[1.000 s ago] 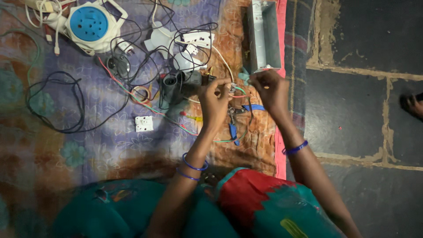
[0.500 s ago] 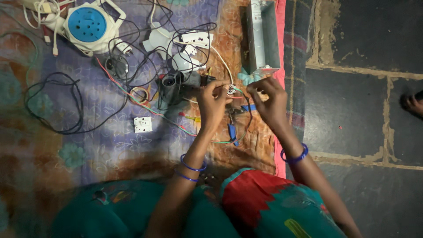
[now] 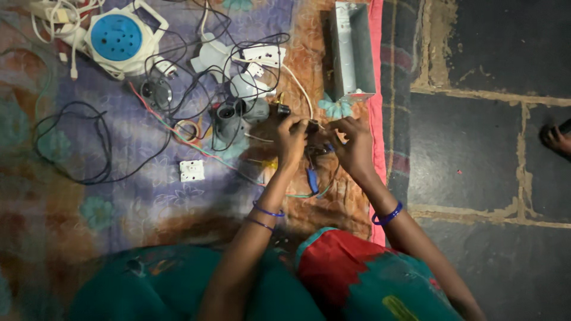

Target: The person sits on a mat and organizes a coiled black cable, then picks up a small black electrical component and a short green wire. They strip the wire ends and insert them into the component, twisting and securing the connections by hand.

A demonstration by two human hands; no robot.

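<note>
Both hands meet over a patterned cloth (image 3: 119, 196) on the floor. The left hand (image 3: 291, 139) and the right hand (image 3: 355, 145) each close their grip on a small dark part (image 3: 314, 134) with thin wires, held between them. A metal box (image 3: 352, 50) lies just beyond; a white switch (image 3: 192, 170) sits well to the left.

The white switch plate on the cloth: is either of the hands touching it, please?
Apart. The head view shows the white switch plate alone on the cloth, with the left hand and right hand raised well beyond it.
</note>
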